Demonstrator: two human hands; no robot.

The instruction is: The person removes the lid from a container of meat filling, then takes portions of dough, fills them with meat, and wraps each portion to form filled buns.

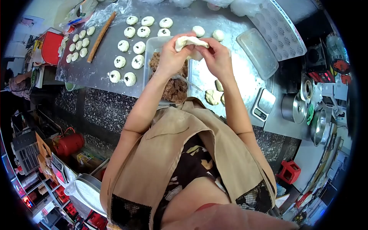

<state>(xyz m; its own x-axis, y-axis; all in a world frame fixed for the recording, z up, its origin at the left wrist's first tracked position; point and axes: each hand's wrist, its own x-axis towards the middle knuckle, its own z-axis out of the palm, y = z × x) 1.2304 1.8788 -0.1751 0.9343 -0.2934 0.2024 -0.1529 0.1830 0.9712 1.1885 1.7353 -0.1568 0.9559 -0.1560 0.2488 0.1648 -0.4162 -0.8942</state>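
A piece of pale dough (188, 43) is stretched between my two hands, above the right edge of the filling tub. My left hand (173, 55) grips its left end, and my right hand (217, 57) pinches the other end. Below my left hand is a clear plastic tub (147, 73) of brown minced filling (174, 91), with a metal utensil handle (189, 82) lying across it. Flattened dough pieces (211, 97) lie beside my right forearm. Two plain dough balls (198, 31) sit just beyond my hands.
Several filled buns (138, 48) with dark tops stand in rows on the metal table (99, 73). Left of them are a wooden rolling pin (101, 37) and smaller dough pieces (79, 45). A plastic lid (257, 53), a scale (263, 104) and a pot (294, 108) are at right.
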